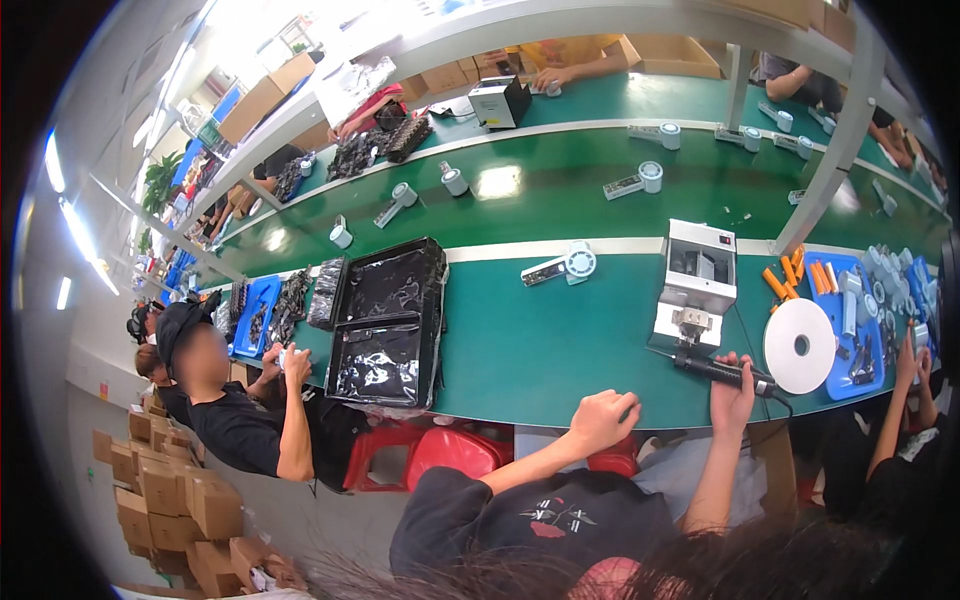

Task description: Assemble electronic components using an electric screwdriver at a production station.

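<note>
We judge the step in hand to be work with the electric screwdriver [700, 366] at the grey-white screw feeder [690, 288]; to do it well, we would line the bit up squarely with the feeder's front outlet, rather than let it lie across the lower left corner as it does now; the driver lies nearly flat, its tip pointing left, and whether that tip touches the feeder we cannot tell. We would mind the cord, which curls from the driver's rear near the white disc [800, 346], so that it does not snag; a light touch at the outlet should serve better than a hard push.

Our likely workpiece, a pale blue device with a round head [579, 262] and a bared circuit board in its handle, lies on the green desk [520, 340], left of the feeder and well apart from it; we would steady it with the free hand before any screw is driven.

As to the grip, our right hand [734, 398] is wrapped around the driver's rear half, fingers closed over the black body; our left hand [603, 418] is loosely curled by the desk's near edge, its grip narrow; nothing shows in it, though the folded fingers could hide something small.
</note>
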A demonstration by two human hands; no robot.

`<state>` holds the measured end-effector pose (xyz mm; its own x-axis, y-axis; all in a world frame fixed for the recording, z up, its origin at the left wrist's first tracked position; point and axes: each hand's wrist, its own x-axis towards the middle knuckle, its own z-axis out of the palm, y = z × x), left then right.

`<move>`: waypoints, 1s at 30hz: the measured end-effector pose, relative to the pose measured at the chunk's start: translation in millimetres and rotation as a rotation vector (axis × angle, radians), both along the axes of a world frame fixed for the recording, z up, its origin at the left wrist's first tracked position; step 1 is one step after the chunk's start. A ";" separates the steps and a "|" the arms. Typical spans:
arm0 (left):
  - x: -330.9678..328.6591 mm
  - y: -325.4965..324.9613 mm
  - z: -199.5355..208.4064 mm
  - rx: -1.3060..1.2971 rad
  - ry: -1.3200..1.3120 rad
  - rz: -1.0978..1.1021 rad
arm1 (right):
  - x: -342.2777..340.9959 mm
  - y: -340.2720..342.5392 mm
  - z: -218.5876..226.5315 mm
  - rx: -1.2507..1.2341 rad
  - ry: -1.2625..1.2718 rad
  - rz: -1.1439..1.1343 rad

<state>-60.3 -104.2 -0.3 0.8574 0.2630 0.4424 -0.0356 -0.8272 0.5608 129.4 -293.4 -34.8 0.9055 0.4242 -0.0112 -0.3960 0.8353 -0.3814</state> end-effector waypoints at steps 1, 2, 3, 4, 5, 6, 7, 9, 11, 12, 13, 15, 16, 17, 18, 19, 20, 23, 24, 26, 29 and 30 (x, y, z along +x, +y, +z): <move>0.4 0.0 -0.1 -0.001 -0.004 -0.003 | -1.0 0.4 1.7 -0.016 0.001 -0.003; 0.6 0.1 -0.3 -0.001 -0.006 -0.002 | -1.6 1.5 4.2 -0.032 0.002 -0.006; 0.8 0.4 -0.4 0.003 -0.008 0.003 | -0.8 1.7 3.5 -0.032 0.000 -0.005; 1.0 0.6 -0.6 0.007 -0.009 0.008 | 0.0 1.8 1.5 -0.021 -0.009 -0.004; 1.2 0.7 -1.0 0.007 -0.011 0.011 | 0.4 1.8 0.5 -0.011 -0.018 -0.002; 0.6 1.2 -1.7 0.004 -0.006 0.009 | 0.2 3.0 0.7 -0.008 -0.019 0.008; -0.1 1.7 -2.1 0.001 0.000 0.008 | -0.5 3.7 1.4 -0.013 -0.019 -0.003; -1.8 2.5 -2.4 0.000 -0.006 0.021 | 0.2 6.4 -0.9 -0.011 -0.014 -0.006; -2.5 2.0 -2.6 -0.003 -0.013 0.020 | 3.9 2.4 -8.7 -0.009 -0.026 0.011; -2.1 1.0 -0.1 -0.006 -0.006 0.017 | 6.0 -1.1 -15.9 -0.041 -0.017 -0.031; -0.9 0.2 1.3 -0.012 0.001 0.011 | 7.5 -4.9 -17.1 -0.037 -0.038 -0.025; -2.4 0.2 -4.1 -0.001 -0.022 0.009 | 7.0 -5.1 -13.5 0.015 -0.068 0.032; -3.5 0.1 -7.9 -0.001 -0.028 0.012 | 5.7 -4.0 -9.6 0.007 -0.081 0.039; -2.9 -1.0 -11.5 0.007 -0.046 0.019 | 5.1 -4.1 -8.2 -0.003 -0.097 0.037; -4.1 -0.8 -10.1 0.014 -0.043 0.020 | 6.9 -5.3 -14.3 -0.007 -0.070 0.032; -4.9 -0.9 -8.8 0.021 -0.040 0.019 | 9.9 -7.7 -20.1 -0.013 -0.044 0.026; -5.2 -0.6 -9.9 0.019 -0.045 0.015 | 12.8 -9.7 -25.9 0.003 -0.034 0.035; -7.9 -1.4 -3.0 -0.027 -0.015 0.011 | 16.1 -12.6 -31.3 -0.006 -0.026 0.038; -7.5 -1.2 -3.5 -0.024 -0.018 0.020 | 17.2 -13.8 -33.3 -0.008 -0.022 0.032; -6.8 -1.0 -5.4 -0.032 -0.024 0.008 | 18.9 -14.8 -34.2 -0.023 -0.002 0.017; -7.2 0.7 -6.4 -0.027 -0.038 0.017 | 19.6 -13.1 -34.3 -0.022 -0.002 0.027; -6.6 0.7 -7.0 -0.028 -0.042 0.019 | 20.9 -14.3 -36.3 -0.023 -0.006 0.029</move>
